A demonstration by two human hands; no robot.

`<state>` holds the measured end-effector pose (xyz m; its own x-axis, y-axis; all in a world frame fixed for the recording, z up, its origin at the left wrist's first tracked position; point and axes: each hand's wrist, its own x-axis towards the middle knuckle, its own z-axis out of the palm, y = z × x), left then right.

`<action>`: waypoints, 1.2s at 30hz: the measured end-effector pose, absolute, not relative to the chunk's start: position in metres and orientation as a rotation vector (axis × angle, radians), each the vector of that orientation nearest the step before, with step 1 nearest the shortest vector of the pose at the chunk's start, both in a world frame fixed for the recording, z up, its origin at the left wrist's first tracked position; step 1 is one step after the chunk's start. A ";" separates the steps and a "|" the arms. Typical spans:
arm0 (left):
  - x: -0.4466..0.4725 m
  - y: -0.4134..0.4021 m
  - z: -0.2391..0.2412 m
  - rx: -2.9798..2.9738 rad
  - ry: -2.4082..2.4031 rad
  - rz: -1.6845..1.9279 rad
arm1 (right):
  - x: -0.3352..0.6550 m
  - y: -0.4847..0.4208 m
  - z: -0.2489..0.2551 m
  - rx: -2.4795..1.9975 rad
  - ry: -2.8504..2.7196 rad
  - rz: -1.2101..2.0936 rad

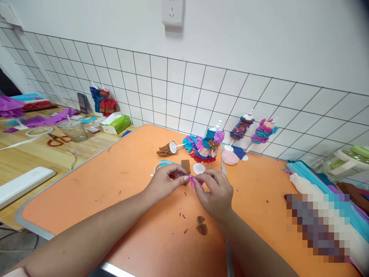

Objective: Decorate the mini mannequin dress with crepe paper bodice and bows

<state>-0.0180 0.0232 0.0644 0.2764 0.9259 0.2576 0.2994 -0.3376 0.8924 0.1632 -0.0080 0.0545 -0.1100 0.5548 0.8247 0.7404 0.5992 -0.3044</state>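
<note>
Between my two hands, above the orange table [129,231], is a small piece of pink crepe paper [192,182]. My left hand [167,180] pinches its left edge between thumb and finger. On the other side, my right hand [215,190] is closed on the paper, its fingers covering part of it. Just behind the hands lie a brown paper piece [186,166] and a tape roll [160,165], partly hidden by my left hand. A brown pleated paper bow [201,226] rests on the table below my right hand.
Small dress forms in ruffled paper, including a multicoloured one [208,146], stand at the back. A pink bowl [230,157] is beside them. Crepe paper rolls [323,192] lie at right. On the wooden table at left are scissors [57,141], a glass [73,130] and a tissue pack [117,123].
</note>
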 end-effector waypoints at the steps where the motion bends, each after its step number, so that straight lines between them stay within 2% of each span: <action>1: -0.018 0.024 0.064 1.752 1.098 1.057 | 0.164 -0.008 0.055 -1.052 -1.770 -0.288; 10: -0.022 0.025 0.063 1.399 0.952 0.702 | 0.173 -0.004 0.047 -1.072 -1.856 -0.607; 13: -0.019 0.022 0.061 1.323 0.837 0.754 | 0.174 -0.005 0.035 -1.038 -1.990 -0.674; 20: -0.016 0.021 0.056 1.418 0.905 0.941 | 0.174 -0.008 0.024 -0.933 -2.056 -0.558; 23: -0.019 0.023 0.060 1.514 0.911 0.905 | 0.173 -0.008 0.036 -0.884 -1.895 -0.349; 30: -0.026 0.026 0.064 1.914 1.049 0.819 | 0.165 0.003 0.058 -1.250 -1.786 0.680; 36: -0.024 0.022 0.055 2.129 1.158 0.763 | 0.156 0.005 0.047 -1.249 -1.591 0.876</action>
<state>-0.0240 0.0223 0.0550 0.4564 0.8667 0.2013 0.5272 -0.4456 0.7236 0.1565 0.0045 0.0468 -0.0808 0.9713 0.2236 0.3308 0.2377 -0.9133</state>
